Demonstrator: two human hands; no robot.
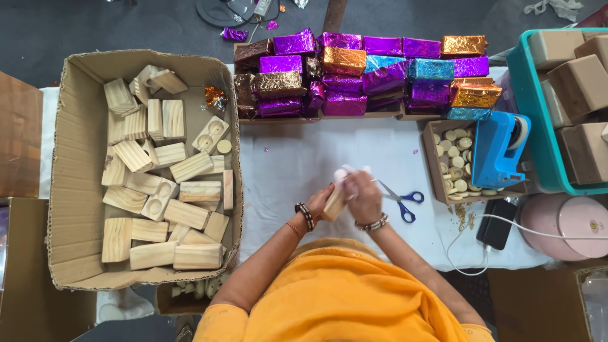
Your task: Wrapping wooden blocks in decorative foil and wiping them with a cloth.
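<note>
Here your left hand (321, 201) grips the wooden block (334, 205), its long axis tilted up-right, while your right hand (363, 196) pinches white tissue (347, 172) over it

Two hands, the left hand (320, 201) and the right hand (362, 196), met at the centre on one wooden block (334, 206). At nine o'clock stood one cardboard box (69, 190) of roughly thirty wooden blocks. At twelve o'clock lay about twenty foil-wrapped parcels (361, 73). At three o'clock there were one pair of scissors (400, 199), one blue tape dispenser (497, 149) and one phone (496, 223).
</note>
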